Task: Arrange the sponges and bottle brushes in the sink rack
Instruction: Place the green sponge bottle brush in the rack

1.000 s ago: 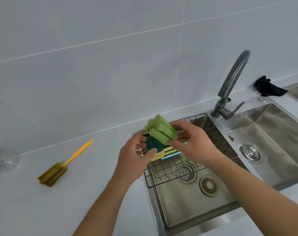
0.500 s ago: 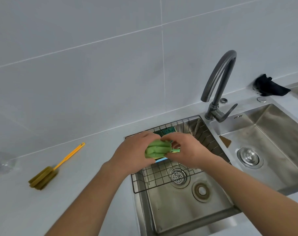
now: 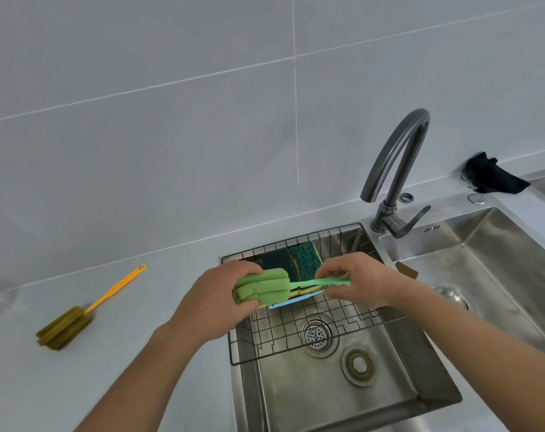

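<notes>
A green bottle brush (image 3: 262, 288) lies level over the black wire sink rack (image 3: 296, 333). My left hand (image 3: 215, 302) grips its foam head and my right hand (image 3: 355, 282) pinches its thin green handle. Behind the brush, several sponges (image 3: 291, 260) with dark green scrub sides stand in the rack's back part; a light blue edge shows under them. A second bottle brush (image 3: 68, 324), with an olive foam head and an orange handle, lies on the white counter at the left.
The rack spans the back of the left steel sink basin (image 3: 343, 397), above its drain. A grey curved faucet (image 3: 396, 169) stands behind, a second basin (image 3: 495, 269) to the right, and a black cloth (image 3: 489, 177) lies by the wall.
The green brush went from raised above the rack to level over it. My hands moved apart along it, the left on the foam head and the right out on the handle.
</notes>
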